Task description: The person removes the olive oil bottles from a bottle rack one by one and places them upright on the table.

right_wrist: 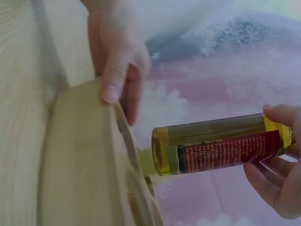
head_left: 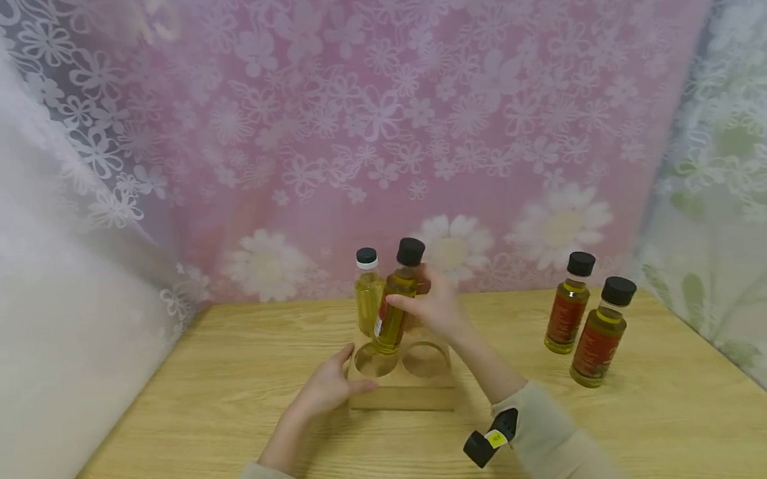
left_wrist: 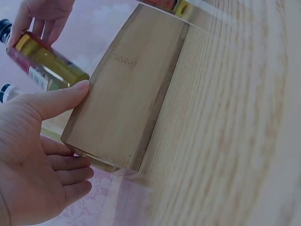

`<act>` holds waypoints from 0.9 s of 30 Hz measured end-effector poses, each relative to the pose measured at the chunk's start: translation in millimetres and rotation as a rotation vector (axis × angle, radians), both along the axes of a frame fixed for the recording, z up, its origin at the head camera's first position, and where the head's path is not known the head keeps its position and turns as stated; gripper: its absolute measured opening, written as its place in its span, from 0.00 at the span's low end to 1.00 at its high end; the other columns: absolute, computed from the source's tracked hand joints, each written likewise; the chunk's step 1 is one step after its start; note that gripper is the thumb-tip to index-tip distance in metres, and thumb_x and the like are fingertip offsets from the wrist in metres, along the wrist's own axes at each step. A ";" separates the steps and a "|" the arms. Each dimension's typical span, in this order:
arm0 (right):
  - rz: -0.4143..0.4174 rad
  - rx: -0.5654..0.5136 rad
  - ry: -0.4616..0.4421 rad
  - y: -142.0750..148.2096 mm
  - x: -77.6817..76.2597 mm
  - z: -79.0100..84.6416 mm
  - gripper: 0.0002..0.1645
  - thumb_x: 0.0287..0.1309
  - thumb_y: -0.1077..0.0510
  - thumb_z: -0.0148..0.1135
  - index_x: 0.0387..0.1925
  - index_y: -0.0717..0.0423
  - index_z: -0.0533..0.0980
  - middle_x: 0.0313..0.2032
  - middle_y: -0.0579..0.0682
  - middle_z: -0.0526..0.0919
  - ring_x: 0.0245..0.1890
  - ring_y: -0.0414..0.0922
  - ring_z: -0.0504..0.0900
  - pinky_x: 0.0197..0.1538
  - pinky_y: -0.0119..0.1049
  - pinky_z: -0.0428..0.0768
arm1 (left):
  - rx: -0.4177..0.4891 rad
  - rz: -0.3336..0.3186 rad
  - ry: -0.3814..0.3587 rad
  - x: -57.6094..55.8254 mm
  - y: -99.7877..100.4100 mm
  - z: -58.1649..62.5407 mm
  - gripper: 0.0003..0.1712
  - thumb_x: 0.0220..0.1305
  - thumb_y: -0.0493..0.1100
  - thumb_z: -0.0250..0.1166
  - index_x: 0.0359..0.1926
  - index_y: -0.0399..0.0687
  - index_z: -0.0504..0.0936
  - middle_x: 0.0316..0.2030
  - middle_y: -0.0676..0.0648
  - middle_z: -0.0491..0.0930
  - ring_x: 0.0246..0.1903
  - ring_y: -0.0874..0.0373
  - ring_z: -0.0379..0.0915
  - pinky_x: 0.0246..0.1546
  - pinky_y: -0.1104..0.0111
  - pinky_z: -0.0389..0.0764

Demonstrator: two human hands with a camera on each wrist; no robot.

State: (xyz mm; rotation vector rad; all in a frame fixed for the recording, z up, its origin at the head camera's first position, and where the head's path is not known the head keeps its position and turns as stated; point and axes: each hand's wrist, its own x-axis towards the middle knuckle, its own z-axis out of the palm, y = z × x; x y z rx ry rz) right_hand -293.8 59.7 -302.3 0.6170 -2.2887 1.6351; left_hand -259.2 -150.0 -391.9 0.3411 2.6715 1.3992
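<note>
My right hand (head_left: 434, 305) grips an oil bottle (right_wrist: 216, 146) with a black cap and red label near its neck. The bottle tilts, its base just above the front left round hole of a wooden bottle holder (head_left: 403, 398). My left hand (head_left: 326, 386) holds the holder's left front corner, thumb (left_wrist: 63, 100) on the front upper edge and the other fingers along the side. Behind the held bottle, a clear bottle of pale yellow oil (head_left: 368, 301) with a black-and-white cap stands at the back left of the holder. The front right hole holds nothing; my right hand partly hides the back right.
Two more red-labelled oil bottles with black caps, one farther back (head_left: 566, 310) and one nearer (head_left: 598, 341), stand on the wooden table (head_left: 204, 411) to the right. A pink floral curtain (head_left: 353, 126) hangs behind the table, with pale cloths at both sides.
</note>
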 end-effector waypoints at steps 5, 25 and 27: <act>-0.035 -0.010 0.009 25.2 -6.1 11.6 0.29 0.53 0.59 0.67 0.54 0.64 0.68 0.46 0.62 0.76 0.41 0.55 0.78 0.43 0.45 0.78 | -0.008 0.002 0.019 -0.5 -0.5 0.0 0.56 0.50 0.57 0.71 0.69 0.32 0.53 0.66 0.35 0.57 0.65 0.39 0.52 0.60 0.47 0.59; -0.351 0.249 -0.123 118.2 -32.2 -10.8 0.36 0.55 0.47 0.64 0.60 0.60 0.66 0.55 0.65 0.72 0.53 0.61 0.72 0.50 0.55 0.73 | -0.046 0.018 0.036 0.4 -1.2 -1.3 0.55 0.49 0.57 0.71 0.68 0.31 0.55 0.66 0.35 0.58 0.64 0.39 0.53 0.60 0.48 0.59; -0.367 0.266 -0.125 123.5 -34.2 -18.4 0.36 0.55 0.47 0.65 0.61 0.60 0.66 0.55 0.66 0.71 0.53 0.62 0.72 0.49 0.55 0.73 | -0.040 0.012 0.037 0.7 -0.3 -1.6 0.55 0.49 0.57 0.71 0.68 0.31 0.55 0.66 0.35 0.57 0.64 0.39 0.53 0.60 0.47 0.60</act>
